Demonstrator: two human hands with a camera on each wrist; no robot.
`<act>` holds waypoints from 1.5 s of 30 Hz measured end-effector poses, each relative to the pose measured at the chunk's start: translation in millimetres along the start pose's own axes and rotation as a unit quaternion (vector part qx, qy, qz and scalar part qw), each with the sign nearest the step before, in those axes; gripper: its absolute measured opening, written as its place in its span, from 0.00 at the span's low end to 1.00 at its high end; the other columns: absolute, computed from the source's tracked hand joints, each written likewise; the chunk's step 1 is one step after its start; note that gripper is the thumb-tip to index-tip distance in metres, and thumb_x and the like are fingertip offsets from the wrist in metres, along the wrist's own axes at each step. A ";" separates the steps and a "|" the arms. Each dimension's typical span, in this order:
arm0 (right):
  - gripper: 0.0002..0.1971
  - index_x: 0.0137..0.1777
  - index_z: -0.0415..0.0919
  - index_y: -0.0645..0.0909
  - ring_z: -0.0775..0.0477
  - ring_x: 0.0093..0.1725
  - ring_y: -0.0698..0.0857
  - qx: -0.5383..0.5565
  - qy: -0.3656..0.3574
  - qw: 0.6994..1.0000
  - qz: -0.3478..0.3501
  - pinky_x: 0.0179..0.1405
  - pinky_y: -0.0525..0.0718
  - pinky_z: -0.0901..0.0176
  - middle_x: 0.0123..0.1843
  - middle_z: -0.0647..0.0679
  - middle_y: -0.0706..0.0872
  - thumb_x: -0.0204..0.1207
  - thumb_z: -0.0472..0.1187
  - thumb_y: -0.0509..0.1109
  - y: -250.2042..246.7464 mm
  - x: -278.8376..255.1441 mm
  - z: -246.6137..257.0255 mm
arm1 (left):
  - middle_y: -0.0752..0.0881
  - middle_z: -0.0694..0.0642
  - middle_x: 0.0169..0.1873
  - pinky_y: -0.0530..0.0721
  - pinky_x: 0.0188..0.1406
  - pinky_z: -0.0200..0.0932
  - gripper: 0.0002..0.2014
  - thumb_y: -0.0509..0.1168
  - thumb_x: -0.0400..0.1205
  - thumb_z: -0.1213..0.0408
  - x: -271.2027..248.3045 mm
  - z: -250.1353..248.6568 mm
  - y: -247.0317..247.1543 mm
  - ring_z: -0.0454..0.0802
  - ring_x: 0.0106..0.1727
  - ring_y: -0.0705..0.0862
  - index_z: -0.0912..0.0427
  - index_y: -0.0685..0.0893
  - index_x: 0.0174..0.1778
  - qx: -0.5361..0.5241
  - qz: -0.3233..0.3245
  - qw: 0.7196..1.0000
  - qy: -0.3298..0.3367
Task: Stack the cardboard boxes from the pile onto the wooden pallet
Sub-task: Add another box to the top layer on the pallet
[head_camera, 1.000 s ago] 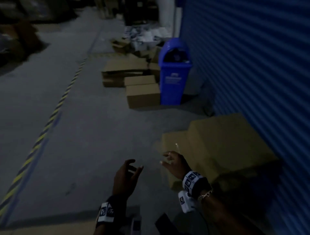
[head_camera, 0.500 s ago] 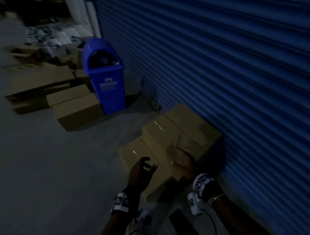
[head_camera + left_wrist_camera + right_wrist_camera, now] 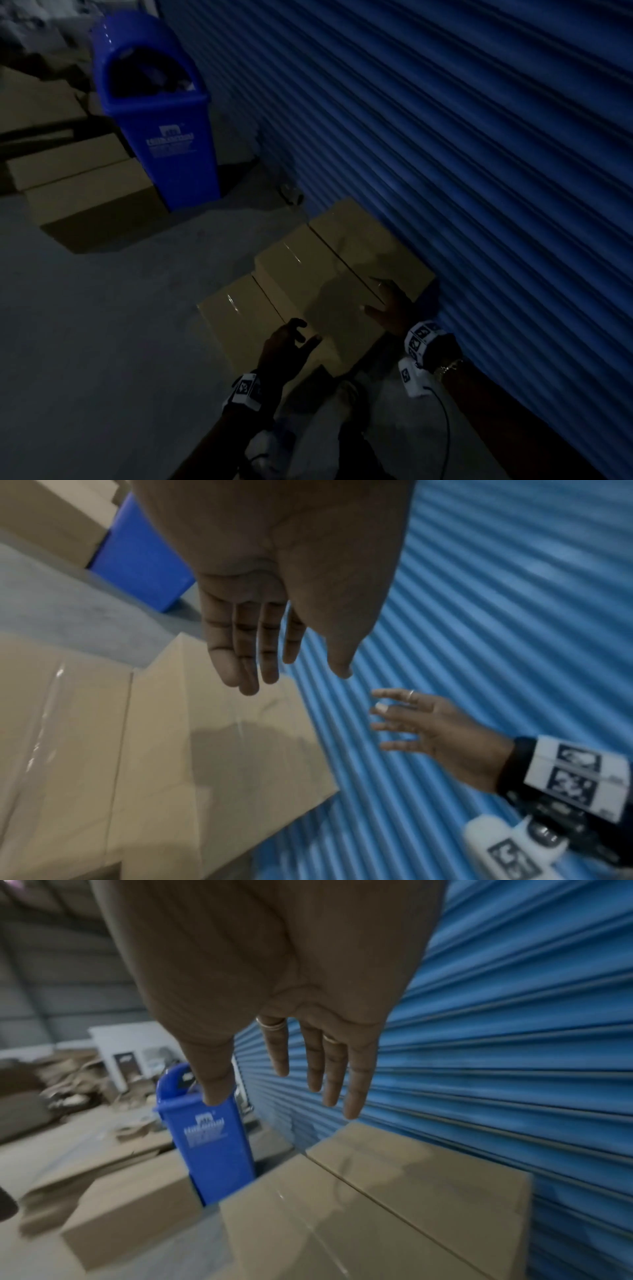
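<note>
Closer now: cardboard boxes (image 3: 329, 274) on concrete floor (image 3: 102, 325) against blue shutter (image 3: 445, 154).

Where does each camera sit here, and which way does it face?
Head: worn high, looking down at the boxes by the blue shutter; both forearms, the left hand and the right hand show.
Left wrist: looks along the open left hand over the boxes; the right hand shows too.
Right wrist: looks along the open right hand toward the blue bin.
All share the boxes and shutter.
</note>
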State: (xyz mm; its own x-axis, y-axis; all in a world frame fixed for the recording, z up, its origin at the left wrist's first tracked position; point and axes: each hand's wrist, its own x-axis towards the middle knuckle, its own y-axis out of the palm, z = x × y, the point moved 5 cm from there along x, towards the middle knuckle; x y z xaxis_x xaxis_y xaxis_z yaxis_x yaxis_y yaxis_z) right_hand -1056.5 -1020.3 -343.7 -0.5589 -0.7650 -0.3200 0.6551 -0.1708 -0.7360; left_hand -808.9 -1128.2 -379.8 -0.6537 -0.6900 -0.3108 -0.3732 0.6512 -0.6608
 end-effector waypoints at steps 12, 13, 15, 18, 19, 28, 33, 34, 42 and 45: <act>0.40 0.85 0.43 0.64 0.36 0.81 0.69 -0.082 0.027 0.984 0.155 0.76 0.72 0.42 0.85 0.41 0.64 0.77 0.53 0.77 58.0 161.7 -160.4 | 0.78 0.62 0.65 0.85 0.52 0.54 0.34 0.67 0.82 0.39 124.9 11.4 154.0 0.60 0.53 0.86 0.56 0.72 0.77 -0.039 -0.007 0.976 -0.214; 0.41 0.86 0.43 0.63 0.36 0.83 0.68 -0.087 0.029 0.982 0.166 0.78 0.71 0.42 0.86 0.41 0.62 0.77 0.54 0.77 64.9 166.5 -171.8 | 0.77 0.63 0.67 0.84 0.52 0.53 0.34 0.67 0.82 0.39 129.0 14.1 166.9 0.62 0.54 0.85 0.57 0.71 0.78 -0.039 -0.001 0.973 -0.226; 0.41 0.87 0.43 0.61 0.35 0.85 0.64 -0.098 0.040 0.978 0.182 0.81 0.67 0.41 0.88 0.41 0.60 0.78 0.54 0.76 80.5 175.0 -195.7 | 0.73 0.64 0.70 0.81 0.53 0.52 0.36 0.68 0.81 0.39 134.5 21.9 190.1 0.64 0.57 0.84 0.58 0.70 0.78 -0.040 -0.005 0.966 -0.254; 0.43 0.88 0.44 0.59 0.34 0.85 0.63 -0.071 0.063 0.976 0.195 0.81 0.66 0.36 0.88 0.40 0.60 0.78 0.52 0.77 101.3 177.1 -227.4 | 0.63 0.67 0.81 0.84 0.60 0.57 0.44 0.70 0.78 0.35 137.0 37.1 226.8 0.69 0.66 0.81 0.56 0.65 0.84 -0.045 -0.001 0.956 -0.291; 0.44 0.88 0.44 0.58 0.35 0.85 0.63 -0.062 0.076 0.975 0.201 0.81 0.66 0.37 0.88 0.40 0.61 0.78 0.50 0.77 107.8 176.9 -238.3 | 0.59 0.68 0.83 0.84 0.61 0.60 0.48 0.70 0.76 0.33 137.4 41.4 238.2 0.71 0.67 0.80 0.54 0.61 0.86 -0.049 -0.002 0.953 -0.299; 0.44 0.82 0.50 0.71 0.42 0.76 0.73 -0.070 -0.030 0.988 0.137 0.74 0.74 0.52 0.79 0.48 0.72 0.66 0.51 0.85 97.5 173.0 -244.9 | 0.48 0.75 0.85 0.84 0.63 0.58 0.60 0.81 0.68 0.39 126.9 46.5 298.2 0.75 0.73 0.76 0.47 0.51 0.89 -0.158 -0.017 0.954 -0.254; 0.45 0.79 0.49 0.74 0.53 0.69 0.74 -0.001 -0.051 0.988 0.149 0.61 0.72 0.69 0.72 0.53 0.72 0.61 0.47 0.90 106.9 168.8 -247.9 | 0.58 0.68 0.81 0.88 0.58 0.56 0.55 0.75 0.66 0.30 110.5 60.2 287.6 0.71 0.71 0.78 0.32 0.53 0.87 -0.212 -0.079 0.946 -0.232; 0.45 0.79 0.50 0.75 0.55 0.67 0.74 0.006 -0.060 0.987 0.146 0.59 0.73 0.71 0.72 0.53 0.71 0.61 0.47 0.90 109.0 166.5 -248.0 | 0.61 0.67 0.80 0.90 0.55 0.54 0.54 0.73 0.66 0.27 105.6 63.7 281.9 0.68 0.67 0.81 0.33 0.55 0.86 -0.201 -0.095 0.950 -0.219; 0.38 0.70 0.46 0.80 0.41 0.66 0.79 0.106 -0.103 0.961 0.234 0.51 0.76 0.84 0.68 0.48 0.73 0.58 0.45 0.87 149.9 150.5 -240.0 | 0.54 0.53 0.87 0.78 0.70 0.46 0.54 0.79 0.68 0.36 71.0 102.4 243.1 0.47 0.82 0.64 0.40 0.58 0.87 -0.166 -0.099 0.960 -0.203; 0.41 0.72 0.49 0.75 0.43 0.68 0.76 0.104 -0.135 0.957 0.233 0.53 0.80 0.79 0.75 0.41 0.67 0.56 0.53 0.83 156.3 147.4 -242.2 | 0.45 0.46 0.88 0.73 0.76 0.47 0.55 0.84 0.69 0.48 56.6 113.8 246.6 0.42 0.85 0.54 0.45 0.57 0.88 -0.172 -0.095 0.962 -0.192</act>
State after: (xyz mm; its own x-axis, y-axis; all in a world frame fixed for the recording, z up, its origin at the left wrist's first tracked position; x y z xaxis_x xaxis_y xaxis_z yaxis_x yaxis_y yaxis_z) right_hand -1159.6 -1009.3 -650.4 -0.0477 -0.9163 -0.3978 0.9037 0.1300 -0.4079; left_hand -863.0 -1042.6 -638.0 -0.2863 -0.8296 -0.4794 -0.7012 0.5224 -0.4852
